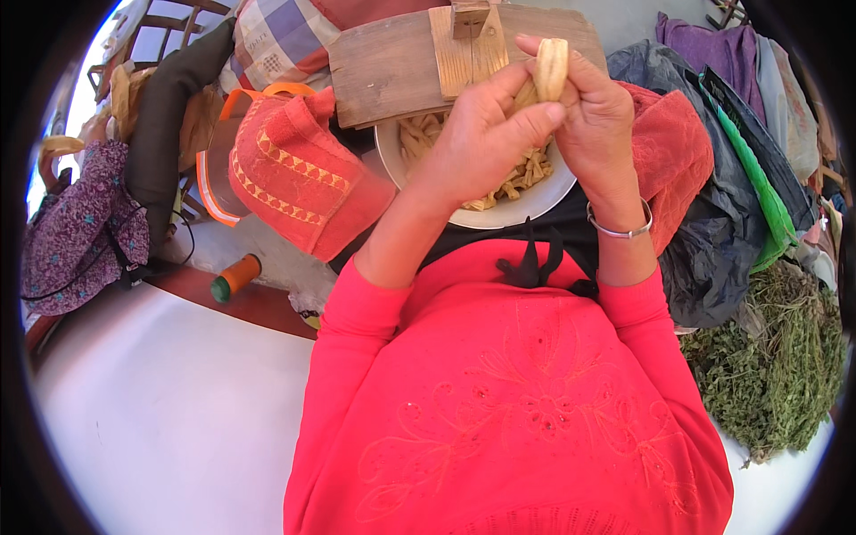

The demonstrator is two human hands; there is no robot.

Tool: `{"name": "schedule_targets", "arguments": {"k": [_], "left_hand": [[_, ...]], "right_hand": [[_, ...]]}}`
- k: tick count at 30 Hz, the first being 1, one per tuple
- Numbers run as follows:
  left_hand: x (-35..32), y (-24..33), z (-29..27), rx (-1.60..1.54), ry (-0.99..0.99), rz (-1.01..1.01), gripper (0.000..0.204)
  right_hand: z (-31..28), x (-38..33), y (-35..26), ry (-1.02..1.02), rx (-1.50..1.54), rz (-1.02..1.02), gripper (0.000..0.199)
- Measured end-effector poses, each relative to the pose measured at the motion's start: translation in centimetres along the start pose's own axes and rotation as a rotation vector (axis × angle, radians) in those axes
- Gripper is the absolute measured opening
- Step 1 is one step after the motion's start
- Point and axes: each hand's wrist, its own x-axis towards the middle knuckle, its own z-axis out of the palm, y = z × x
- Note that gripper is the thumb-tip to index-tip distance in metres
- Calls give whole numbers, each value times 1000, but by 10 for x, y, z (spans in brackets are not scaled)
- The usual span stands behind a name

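Above a white basin [499,217], my two hands meet on a pale yellow, ridged, folded strip [552,69]. My left hand [499,125] is closed around its lower part, thumb pointing right. On the right side, my right hand [599,120] pinches it between thumb and fingers. The strip's upper end sticks up between the hands; its lower part is hidden behind my left fingers. Inside the basin lie many yellowish strips [528,178], partly covered by my hands and forearms. Just beyond stands a wooden board [383,71] with a lighter plank and a block fixed on it.
An orange-red towel [299,169] hangs left of the basin, and a red cloth [673,160] lies to its right. An orange-and-green cylinder [236,277] is at the left. Dark plastic bags [704,232] and a heap of dried green plants [771,357] stand at the right.
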Motion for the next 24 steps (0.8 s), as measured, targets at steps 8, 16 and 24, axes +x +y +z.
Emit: {"name": "schedule_targets", "arguments": {"k": [8, 16, 24], "left_hand": [[-1, -43, -39, -31, -19, -277, 16], [-25, -53, -33, 1430, 122, 330, 27], [-36, -60, -18, 972, 153, 272, 27]], "right_hand": [[-1, -8, 25, -111, -716, -184, 12], [2, -58, 77, -329, 149, 508, 33], [3, -72, 74, -313, 1101, 910, 19]]}}
